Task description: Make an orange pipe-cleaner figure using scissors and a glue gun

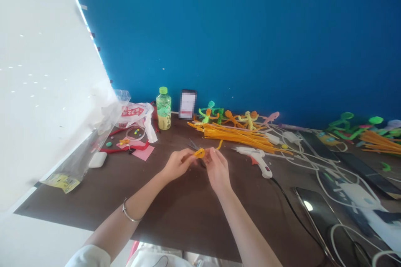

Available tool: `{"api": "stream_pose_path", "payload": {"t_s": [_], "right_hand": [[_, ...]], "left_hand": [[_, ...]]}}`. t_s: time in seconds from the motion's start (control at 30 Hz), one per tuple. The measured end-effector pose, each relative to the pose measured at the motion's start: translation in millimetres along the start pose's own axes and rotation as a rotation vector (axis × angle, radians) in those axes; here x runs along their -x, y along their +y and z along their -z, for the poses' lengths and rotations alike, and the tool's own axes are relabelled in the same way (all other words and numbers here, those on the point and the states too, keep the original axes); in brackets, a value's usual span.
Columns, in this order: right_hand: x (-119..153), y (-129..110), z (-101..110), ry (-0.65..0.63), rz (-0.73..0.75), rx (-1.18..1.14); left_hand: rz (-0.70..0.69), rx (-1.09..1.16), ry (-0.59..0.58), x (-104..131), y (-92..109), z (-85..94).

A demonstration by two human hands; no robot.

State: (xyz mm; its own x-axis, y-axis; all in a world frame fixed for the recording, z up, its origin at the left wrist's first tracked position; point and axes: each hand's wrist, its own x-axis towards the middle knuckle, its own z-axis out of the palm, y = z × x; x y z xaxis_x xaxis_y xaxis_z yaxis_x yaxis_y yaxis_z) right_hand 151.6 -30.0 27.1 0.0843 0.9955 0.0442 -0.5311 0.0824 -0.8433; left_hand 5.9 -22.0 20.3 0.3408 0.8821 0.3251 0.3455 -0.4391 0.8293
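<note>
My left hand (pixel 179 165) pinches one side of a small orange, curled pipe cleaner (pixel 199 153) between thumb and fingers. On the other side, my right hand (pixel 217 170) is closed on the same piece, and a loose orange end rises behind its fingers. Just behind the hands lies a pair of scissors (pixel 193 144), its handles partly hidden by them. A bundle of straight orange pipe cleaners (pixel 238 135) rests beyond my right hand. To the right of that hand, a white glue gun (pixel 255 158) lies on its side, nozzle toward the left.
A bottle with a green cap (pixel 163 110) and a propped phone (pixel 188 104) stand near the blue wall. Pipe-cleaner figures (pixel 249 120) line the back. Plastic bags (pixel 134 112) and a white case (pixel 98 159) sit left; cables and a large phone (pixel 316 208) lie right.
</note>
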Motion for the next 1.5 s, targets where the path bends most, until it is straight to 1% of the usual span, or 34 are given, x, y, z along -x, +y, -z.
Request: {"api": "stream_pose_path", "payload": {"t_s": [0.03,0.1,0.13,0.2,0.3,0.47,0.67,0.8,0.87,1.03,1.13,1.2,1.3,1.37,1.43,1.5], "right_hand": [[-1.1,-3.3,2.0,-0.002,0.005,0.038],[-2.4,-9.4,5.0,-0.061,-0.047,0.115],[-2.5,-12.0,6.0,-0.110,-0.091,0.144],[-2.1,-15.5,7.1,-0.206,-0.171,0.154],[-1.0,-15.7,7.8,-0.294,-0.252,0.075],[-0.4,-7.3,7.5,-0.359,-0.281,-0.069],[1.3,2.2,5.0,-0.391,-0.266,-0.088],[1.1,5.0,6.8,-0.453,-0.286,-0.101],[0.6,5.2,8.0,-0.465,-0.296,-0.100],[0.0,4.3,8.2,-0.454,-0.297,-0.108],[1.1,3.9,5.6,-0.450,-0.282,-0.147],[2.2,3.6,3.1,-0.422,-0.270,-0.157],[3.3,2.5,-0.8,-0.346,-0.254,-0.122],[3.6,1.1,-2.7,-0.269,-0.219,-0.095],[3.9,-0.6,-3.8,-0.175,-0.149,-0.075],[4.9,-1.8,-4.5,-0.104,-0.088,-0.048]], "left_hand": [[0.043,0.155,-0.081,-1.3,2.0,1.4],[0.138,0.406,-0.194,-3.2,4.5,3.9],[0.176,0.495,-0.228,-3.7,4.9,4.9],[0.215,0.611,-0.254,-4.0,4.5,6.4],[0.217,0.703,-0.252,-3.8,2.3,7.2],[0.249,0.810,-0.320,-4.3,-2.3,6.0],[0.294,0.933,-0.368,-3.9,-6.0,3.0],[0.314,0.995,-0.401,-2.3,-7.2,-0.2],[0.315,1.023,-0.407,-1.7,-7.4,-2.0],[0.303,1.078,-0.384,-2.2,-6.9,-4.7],[0.304,1.071,-0.377,-2.9,-7.5,-4.4],[0.306,1.053,-0.377,-2.8,-8.3,-4.3],[0.309,0.997,-0.363,-2.2,-8.8,-5.2],[0.290,0.954,-0.305,-2.2,-8.1,-6.4],[0.257,0.900,-0.220,-2.6,-6.5,-7.3],[0.231,0.829,-0.160,-3.3,-4.7,-7.7]]}}
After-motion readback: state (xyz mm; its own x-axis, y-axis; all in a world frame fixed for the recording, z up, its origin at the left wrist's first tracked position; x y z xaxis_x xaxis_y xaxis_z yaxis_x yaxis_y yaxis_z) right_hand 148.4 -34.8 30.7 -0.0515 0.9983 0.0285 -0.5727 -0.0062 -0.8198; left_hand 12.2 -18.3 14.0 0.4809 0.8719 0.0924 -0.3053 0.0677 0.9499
